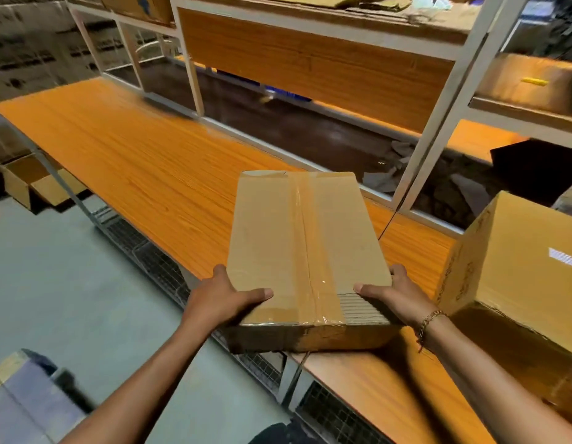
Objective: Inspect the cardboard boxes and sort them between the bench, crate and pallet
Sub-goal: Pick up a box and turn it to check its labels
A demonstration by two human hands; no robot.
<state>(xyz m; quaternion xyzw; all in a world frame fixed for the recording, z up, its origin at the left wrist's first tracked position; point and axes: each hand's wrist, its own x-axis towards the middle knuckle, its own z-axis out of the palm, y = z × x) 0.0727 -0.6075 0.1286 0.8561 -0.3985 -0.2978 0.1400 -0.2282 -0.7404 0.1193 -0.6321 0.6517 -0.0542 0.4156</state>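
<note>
You are standing before the long orange wood-grain surface (134, 161), gripping the flat taped brown cardboard box (305, 245) at its near edge, your left hand (220, 296) on its left corner and your right hand (395, 291) on its right. The larger open-sided brown cardboard box (515, 270) is sitting on the surface to its right. The white metal shelving frame (438, 116) is standing behind.

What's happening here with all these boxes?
A person is holding a flat, taped cardboard box in both hands, the left hand on its left edge and the right hand on its right, thumbs on top. The box sits at, or just above, the near edge of a long orange bench. A bigger cardboard box stands on the bench to the right. Shelving rises behind the bench.
</note>
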